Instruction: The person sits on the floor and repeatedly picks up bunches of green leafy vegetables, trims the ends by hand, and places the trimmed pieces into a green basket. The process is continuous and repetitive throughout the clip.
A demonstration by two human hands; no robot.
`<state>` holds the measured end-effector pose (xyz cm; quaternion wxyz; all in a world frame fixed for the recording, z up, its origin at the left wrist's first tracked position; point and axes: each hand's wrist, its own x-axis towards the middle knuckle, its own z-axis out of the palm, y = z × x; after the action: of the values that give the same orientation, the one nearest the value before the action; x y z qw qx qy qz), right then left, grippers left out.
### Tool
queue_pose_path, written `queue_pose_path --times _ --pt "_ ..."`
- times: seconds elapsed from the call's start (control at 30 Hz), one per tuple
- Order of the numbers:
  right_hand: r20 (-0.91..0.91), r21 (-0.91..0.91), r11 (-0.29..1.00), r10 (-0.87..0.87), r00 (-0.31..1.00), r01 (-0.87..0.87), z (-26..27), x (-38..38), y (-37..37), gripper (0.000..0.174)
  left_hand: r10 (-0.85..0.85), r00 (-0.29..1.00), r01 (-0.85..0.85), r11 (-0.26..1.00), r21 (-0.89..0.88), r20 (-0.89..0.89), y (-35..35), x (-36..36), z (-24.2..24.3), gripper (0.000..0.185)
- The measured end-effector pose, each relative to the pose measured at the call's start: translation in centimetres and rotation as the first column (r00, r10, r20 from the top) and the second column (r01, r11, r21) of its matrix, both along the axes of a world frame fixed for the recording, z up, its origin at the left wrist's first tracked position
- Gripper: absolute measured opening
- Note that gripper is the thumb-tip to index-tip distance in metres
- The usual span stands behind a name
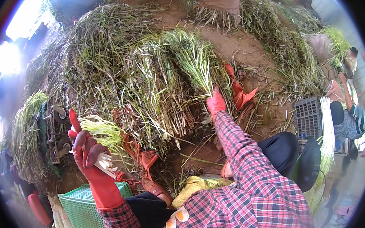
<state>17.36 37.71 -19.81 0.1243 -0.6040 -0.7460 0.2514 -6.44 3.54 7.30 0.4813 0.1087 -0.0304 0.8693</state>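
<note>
My left hand [89,151], in a red rubber glove, is raised at the left above a green plastic crate. Its lower fingers are closed on a bunch of pale, peeled stalks [105,165] with yellow-green leaves; the index finger points up. My right hand [216,103], gloved in red too, grips the stem end of a green leafy bunch [195,61]. That bunch lies on a heap of unpeeled long-leaved stalks [156,93], their stem ends towards me. Red cloth strips [240,90] lie beside the heap, right of my right hand.
The green crate [81,208] stands at lower left, a yellow sack [193,188] between my feet. A grey crate [308,115] and long white stalks [327,130] are at right. A wheeled metal frame [56,134] stands left. Other people [355,116] are at the far right.
</note>
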Motion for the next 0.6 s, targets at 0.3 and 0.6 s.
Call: queue_pose_path --times 0.3,0.6 --pt "-0.767 -0.271 0.962 -0.231 0.598 0.024 13.6 3.9 -4.7 0.034 -0.025 0.994 0.035 0.995 0.089 -0.111 0.2 1.4 0.1 0.058" --pt "-0.778 0.495 0.867 0.476 0.410 -0.066 24.0 7.5 -12.9 0.028 0.257 0.934 -0.238 0.966 0.105 -0.248 -1.3 4.2 1.1 0.077"
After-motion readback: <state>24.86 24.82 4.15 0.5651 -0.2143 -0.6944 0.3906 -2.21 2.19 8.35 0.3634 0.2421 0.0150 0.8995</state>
